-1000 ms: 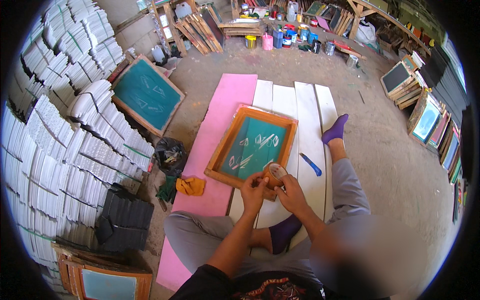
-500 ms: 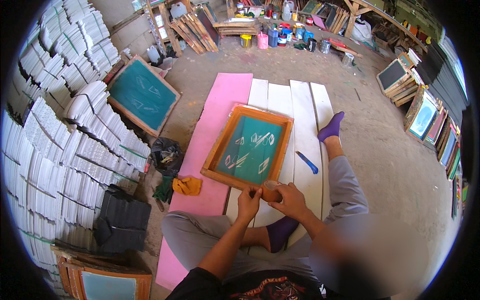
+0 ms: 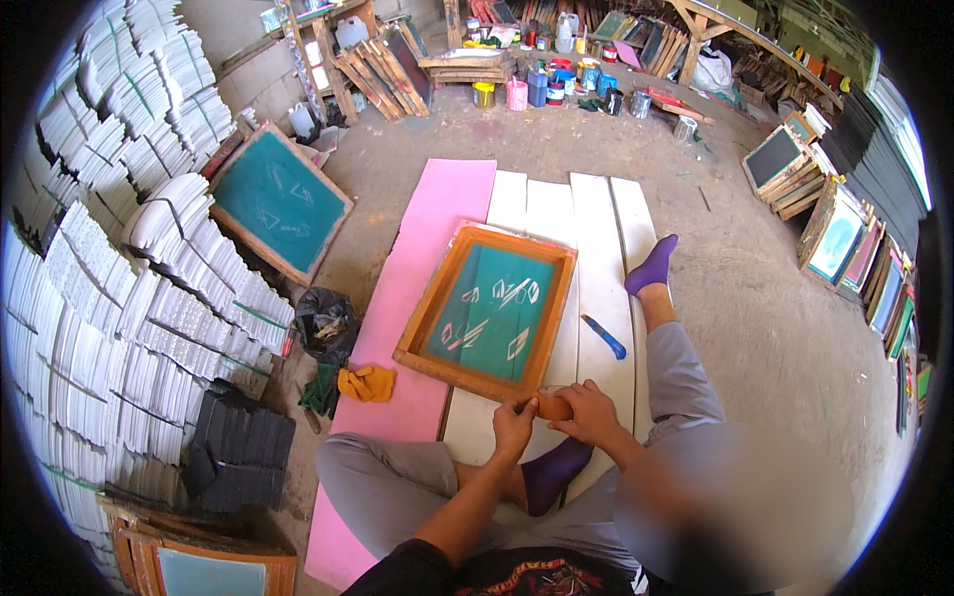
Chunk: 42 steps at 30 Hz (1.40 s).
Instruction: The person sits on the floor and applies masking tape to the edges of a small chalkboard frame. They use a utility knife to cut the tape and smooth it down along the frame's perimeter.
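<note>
A roll of brown tape [image 3: 553, 403] is gripped in my right hand [image 3: 593, 412], just below the near edge of a wooden-framed screen. My left hand [image 3: 513, 429] pinches at the roll's left side, where the tape's loose end seems to be; the fingers hide the detail. The screen [image 3: 497, 308] has teal mesh with pale leaf-like outlines and lies across pink and white boards. To its right rests a blue utility knife [image 3: 604, 338], touched by neither hand.
White boards [image 3: 606, 219] and a pink board [image 3: 437, 214] lie under me. At left are a yellow cloth [image 3: 366, 383], a black plastic bag [image 3: 327, 323], another teal screen [image 3: 281, 204] and tall stacks of white sheets [image 3: 79, 328]. Paint cans [image 3: 556, 91] stand at the back.
The tape roll has been tipped in my right hand, so its open centre shows less. My left fingers stay pinched against it. The whole view has shifted slightly; the screen and knife lie as before.
</note>
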### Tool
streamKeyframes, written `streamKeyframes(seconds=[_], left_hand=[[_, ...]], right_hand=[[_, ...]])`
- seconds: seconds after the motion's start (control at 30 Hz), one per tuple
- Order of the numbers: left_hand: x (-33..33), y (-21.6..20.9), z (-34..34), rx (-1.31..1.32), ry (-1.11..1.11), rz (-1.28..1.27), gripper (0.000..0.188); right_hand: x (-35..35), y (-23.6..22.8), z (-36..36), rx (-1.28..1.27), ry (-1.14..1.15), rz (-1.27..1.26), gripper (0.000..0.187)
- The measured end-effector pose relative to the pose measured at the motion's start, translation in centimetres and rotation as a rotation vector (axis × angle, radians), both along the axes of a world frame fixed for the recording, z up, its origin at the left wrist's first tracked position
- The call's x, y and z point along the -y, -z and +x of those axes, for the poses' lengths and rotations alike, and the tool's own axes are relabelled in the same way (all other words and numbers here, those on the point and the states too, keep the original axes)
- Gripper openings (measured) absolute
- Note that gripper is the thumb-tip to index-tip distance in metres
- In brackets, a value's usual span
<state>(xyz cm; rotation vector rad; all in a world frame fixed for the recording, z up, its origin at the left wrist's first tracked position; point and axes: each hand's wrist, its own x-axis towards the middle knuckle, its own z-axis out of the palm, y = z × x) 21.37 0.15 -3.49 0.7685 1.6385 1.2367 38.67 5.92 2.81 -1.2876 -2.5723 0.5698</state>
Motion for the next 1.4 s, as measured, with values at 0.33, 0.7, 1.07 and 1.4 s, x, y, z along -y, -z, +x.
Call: streamKeyframes(seconds=[0.33, 0.7, 1.07, 1.4], left_hand=[[-1.7, 0.9, 3.2, -0.237, 0.08, -0.026, 0.025], [0.8, 4.3, 3.8, -0.071, -0.006, -0.033, 0.023], [3.4, 4.4, 2.0, 0.022, -0.05, -0.155, 0.026], [3.2, 4.9, -0.4, 0.385, -0.039, -0.074, 0.022]], right_hand=[[-0.6, 1.6, 4.0, -0.028, -0.079, 0.227, 0.065], [-0.9, 0.4, 4.7, 0.097, -0.169, -0.015, 0.064], [0.6, 3.3, 4.1, 0.119, -0.179, 0.002, 0.059], [0.0, 4.4, 2.2, 0.191, -0.172, -0.034, 0.061]])
